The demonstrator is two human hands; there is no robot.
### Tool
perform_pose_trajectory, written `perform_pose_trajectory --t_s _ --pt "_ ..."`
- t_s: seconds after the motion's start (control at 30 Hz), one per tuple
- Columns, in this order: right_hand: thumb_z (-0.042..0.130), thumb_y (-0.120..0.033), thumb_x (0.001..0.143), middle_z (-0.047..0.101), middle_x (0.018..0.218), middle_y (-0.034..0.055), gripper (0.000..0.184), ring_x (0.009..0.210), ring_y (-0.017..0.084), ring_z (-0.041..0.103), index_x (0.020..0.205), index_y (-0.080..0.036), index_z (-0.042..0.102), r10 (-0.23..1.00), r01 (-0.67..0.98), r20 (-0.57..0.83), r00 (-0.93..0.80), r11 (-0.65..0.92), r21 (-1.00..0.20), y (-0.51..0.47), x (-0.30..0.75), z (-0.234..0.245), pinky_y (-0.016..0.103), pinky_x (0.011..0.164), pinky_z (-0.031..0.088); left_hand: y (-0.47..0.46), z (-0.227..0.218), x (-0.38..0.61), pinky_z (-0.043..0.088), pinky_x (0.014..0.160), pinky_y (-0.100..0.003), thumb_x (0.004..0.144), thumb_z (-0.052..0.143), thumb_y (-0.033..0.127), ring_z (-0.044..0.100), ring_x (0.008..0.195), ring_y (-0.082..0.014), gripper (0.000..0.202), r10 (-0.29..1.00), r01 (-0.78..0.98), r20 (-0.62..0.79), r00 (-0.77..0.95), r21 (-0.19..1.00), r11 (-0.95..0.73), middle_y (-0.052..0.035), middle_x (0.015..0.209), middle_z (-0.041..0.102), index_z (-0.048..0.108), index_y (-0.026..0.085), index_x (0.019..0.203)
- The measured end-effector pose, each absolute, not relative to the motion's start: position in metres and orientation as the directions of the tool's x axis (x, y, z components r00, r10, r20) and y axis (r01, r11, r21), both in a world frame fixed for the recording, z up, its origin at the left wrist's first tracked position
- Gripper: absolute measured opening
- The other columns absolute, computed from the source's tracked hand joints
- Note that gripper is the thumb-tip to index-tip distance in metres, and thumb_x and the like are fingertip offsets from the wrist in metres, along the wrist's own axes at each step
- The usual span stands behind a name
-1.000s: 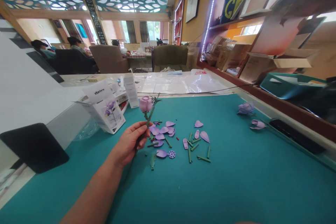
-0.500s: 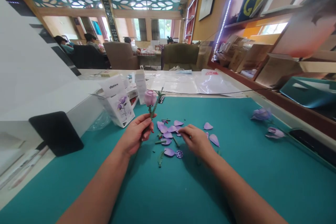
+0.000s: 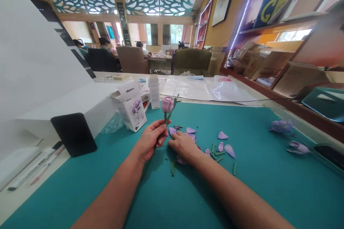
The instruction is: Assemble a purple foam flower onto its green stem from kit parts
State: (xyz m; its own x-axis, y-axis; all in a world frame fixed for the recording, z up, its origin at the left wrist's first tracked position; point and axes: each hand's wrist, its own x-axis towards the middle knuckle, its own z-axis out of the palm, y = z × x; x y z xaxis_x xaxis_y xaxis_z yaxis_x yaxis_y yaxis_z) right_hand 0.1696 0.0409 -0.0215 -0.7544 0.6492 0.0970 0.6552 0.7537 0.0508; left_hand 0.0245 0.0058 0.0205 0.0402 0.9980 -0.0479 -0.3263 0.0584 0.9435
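My left hand is closed around the green stem of an artificial rose with a pale purple bloom, held upright above the mat. Green leaves stick out beside the bloom. To the right, my right hand reaches low over loose purple petals, fingers bent down and together. Its fingertips are among the pieces, and what they pinch, if anything, is hidden. More petals and short green stem pieces lie right of that hand. A green leaf piece rests in front of it.
A white box with a flower picture stands behind left, near a narrow white box and clear plastic. A black tablet-like panel leans at left. Purple flowers lie right on the green mat. People sit in the background.
My right hand has moved left across the petals, nearer to my left hand. My left hand still holds the rose, whose black tag no longer shows. The view has shifted left.
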Motion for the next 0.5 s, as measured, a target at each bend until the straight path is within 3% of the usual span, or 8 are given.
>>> perform_pose_trajectory --t_s 0.1,0.17,0.23,0.33,0.4,0.5 --pt "0.047 -0.013 0.09 0.063 0.091 0.01 0.017 0.087 0.02 0.056 0.092 -0.016 0.064 0.671 0.68 0.203 -0.714 0.733 -0.03 0.042 0.181 -0.024 0.03 0.076 0.044 0.004 0.022 0.025 0.021 0.036 -0.016 0.069 0.072 0.035 0.035 0.037 -0.002 0.038 0.998 -0.324 -0.042 0.042 0.944 0.054 0.0045 0.059 0.054 0.066 0.014 0.1" --pt "0.045 -0.013 0.09 0.065 0.09 0.0083 0.018 0.083 0.018 0.057 0.092 -0.016 0.062 0.72 0.685 0.36 -0.593 0.687 -0.244 0.043 0.195 -0.021 0.029 0.074 0.044 0.003 0.022 0.025 0.021 0.036 -0.017 0.07 0.071 0.034 0.036 0.037 -0.0021 0.036 0.998 -0.317 -0.038 0.046 0.947 0.051 0.0044 0.059 0.055 0.066 0.014 0.1" --pt "0.048 -0.018 0.087 0.066 0.084 0.0052 0.014 0.076 0.017 0.058 0.088 -0.017 0.062 0.798 0.584 0.453 -0.398 0.601 -0.545 0.046 0.21 -0.017 0.029 0.071 0.045 0.003 0.023 0.027 0.021 0.036 -0.017 0.071 0.071 0.033 0.037 0.037 -0.0025 0.034 0.998 -0.303 -0.041 0.051 0.952 0.055 0.0044 0.06 0.055 0.065 0.015 0.1" --pt "0.062 -0.03 0.076 0.066 0.074 0.0022 0.014 0.069 0.016 0.06 0.084 -0.018 0.062 0.919 0.285 0.369 -0.135 0.393 -0.874 0.049 0.234 -0.009 0.03 0.066 0.047 0.001 0.025 0.031 0.024 0.036 -0.017 0.071 0.07 0.031 0.04 0.038 -0.0037 0.03 0.996 -0.292 -0.065 0.062 0.953 0.08 0.0038 0.06 0.057 0.065 0.015 0.097" --pt "0.069 -0.035 0.068 0.065 0.07 0.0013 0.024 0.066 0.016 0.06 0.082 -0.017 0.063 0.958 0.109 0.286 -0.023 0.287 -0.952 0.048 0.247 -0.004 0.031 0.065 0.049 0.0 0.027 0.034 0.029 0.038 -0.017 0.071 0.07 0.029 0.044 0.041 -0.0049 0.027 0.994 -0.3 -0.078 0.071 0.949 0.096 0.0029 0.061 0.058 0.065 0.015 0.094" --pt "0.073 -0.041 0.062 0.063 0.066 0.0 0.031 0.062 0.015 0.057 0.08 -0.017 0.065 0.967 0.011 0.238 0.093 0.238 -0.971 0.042 0.259 0.001 0.031 0.063 0.048 -0.003 0.032 0.036 0.035 0.042 -0.018 0.069 0.071 0.026 0.05 0.048 -0.0066 0.024 0.993 -0.299 -0.081 0.082 0.949 0.102 0.0011 0.066 0.061 0.064 0.014 0.089"
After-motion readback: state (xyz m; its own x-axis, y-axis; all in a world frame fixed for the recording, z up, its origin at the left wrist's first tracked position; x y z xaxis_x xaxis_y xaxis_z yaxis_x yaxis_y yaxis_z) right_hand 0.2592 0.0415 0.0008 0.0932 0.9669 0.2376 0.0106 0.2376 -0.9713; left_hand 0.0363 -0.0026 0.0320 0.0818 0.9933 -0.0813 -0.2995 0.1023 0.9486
